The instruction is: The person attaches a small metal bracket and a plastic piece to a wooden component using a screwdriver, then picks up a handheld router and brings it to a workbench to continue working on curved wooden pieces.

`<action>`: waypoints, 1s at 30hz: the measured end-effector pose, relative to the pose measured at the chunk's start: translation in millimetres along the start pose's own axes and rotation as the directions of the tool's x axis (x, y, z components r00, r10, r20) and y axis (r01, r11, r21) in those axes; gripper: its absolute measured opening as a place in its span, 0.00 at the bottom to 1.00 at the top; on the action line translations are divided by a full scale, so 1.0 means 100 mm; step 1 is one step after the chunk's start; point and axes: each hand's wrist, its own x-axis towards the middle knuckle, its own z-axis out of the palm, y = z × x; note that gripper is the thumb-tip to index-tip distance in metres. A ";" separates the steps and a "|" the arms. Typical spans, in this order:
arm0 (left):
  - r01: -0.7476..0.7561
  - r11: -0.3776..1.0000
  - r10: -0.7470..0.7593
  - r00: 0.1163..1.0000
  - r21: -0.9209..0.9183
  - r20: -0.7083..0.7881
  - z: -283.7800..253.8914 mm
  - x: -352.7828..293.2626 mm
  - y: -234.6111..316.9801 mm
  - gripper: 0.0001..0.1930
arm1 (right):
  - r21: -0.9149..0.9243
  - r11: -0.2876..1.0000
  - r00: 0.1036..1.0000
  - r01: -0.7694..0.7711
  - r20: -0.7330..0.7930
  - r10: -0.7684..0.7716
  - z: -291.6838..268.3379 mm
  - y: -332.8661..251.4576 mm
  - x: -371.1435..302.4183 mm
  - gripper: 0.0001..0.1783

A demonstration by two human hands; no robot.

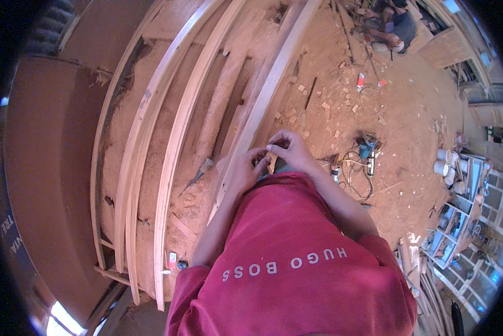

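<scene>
Both hands meet in front of my red shirt, just right of a long wooden beam (269,92). My left hand (249,167) has its fingers curled, tips close to the right hand's. My right hand (292,150) is closed in a pinch, thumb and fingers drawn together. Whatever lies between the fingertips is too small to make out. More long wooden beams (187,109) run side by side to the left. Among them, a dark pointed tool (196,176) with a pale end lies on the dusty floor.
A blue power tool (367,149) lies at the right with looping cables (349,173). Wood offcuts (325,105) scatter the floor. Another person (400,33) crouches at the far right. White buckets (442,167) and a shelf unit (452,224) stand along the right side.
</scene>
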 end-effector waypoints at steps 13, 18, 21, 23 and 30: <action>-0.022 0.998 0.024 0.999 -0.056 0.038 -0.26 0.16 -0.46 0.15 | 0.079 0.990 0.994 -0.113 0.008 0.112 0.34 0.00 0.15 0.09; 0.107 0.984 -0.115 0.992 -0.140 -0.051 -0.20 0.18 -1.27 0.17 | 0.243 0.957 0.963 -0.161 -0.173 0.206 0.14 0.10 0.14 0.09; 0.161 0.838 -0.222 0.973 -0.521 -0.056 -0.23 0.22 -1.35 0.18 | 0.386 0.906 0.932 -0.175 -0.231 0.278 -0.03 0.05 0.13 0.09; 0.158 0.738 -0.266 0.961 -0.655 -0.068 -0.33 0.21 -1.14 0.18 | 0.442 0.883 0.917 -0.161 -0.263 0.299 -0.10 0.07 0.09 0.09; 0.036 0.730 -0.151 0.982 -0.683 -0.110 -0.37 0.37 -0.58 0.10 | -0.133 0.991 0.979 0.030 -0.194 -0.055 -0.02 0.09 0.03 0.12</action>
